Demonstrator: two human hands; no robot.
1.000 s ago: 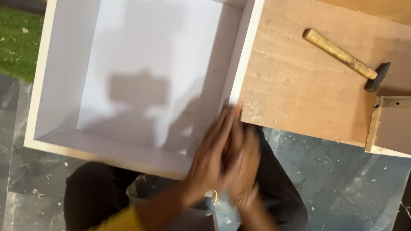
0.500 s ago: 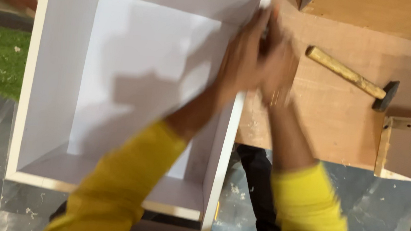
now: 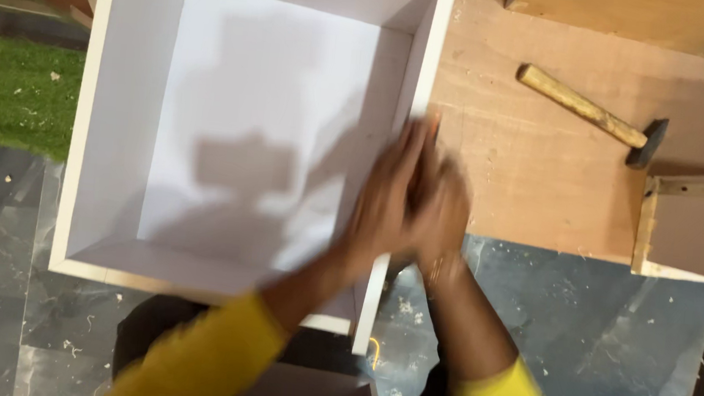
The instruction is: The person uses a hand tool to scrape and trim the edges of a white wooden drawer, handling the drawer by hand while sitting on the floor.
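A large white open box [image 3: 126, 110] lies below me, its inside bare and crossed by my shadow. Both my hands are pressed together over the box's right wall [image 3: 418, 68], about halfway along it. My left hand [image 3: 379, 199] lies on the inner side and my right hand [image 3: 445, 216] on the outer side, above the plywood. Both are blurred by motion. A thin orange tip shows at the fingertips; what it belongs to I cannot tell. My sleeves are yellow.
A wooden-handled hammer [image 3: 590, 113] lies on the plywood sheet [image 3: 531, 188] right of the box. A pale board [image 3: 699, 230] sits at the right edge and a wooden piece [image 3: 640, 15] at the top. Grass [image 3: 13, 92] is left; dark sawdust-strewn stone floor [image 3: 585, 346] is below.
My joined hands went from the box's near right corner up along the right wall to its far end, and have now come back to the wall's middle.
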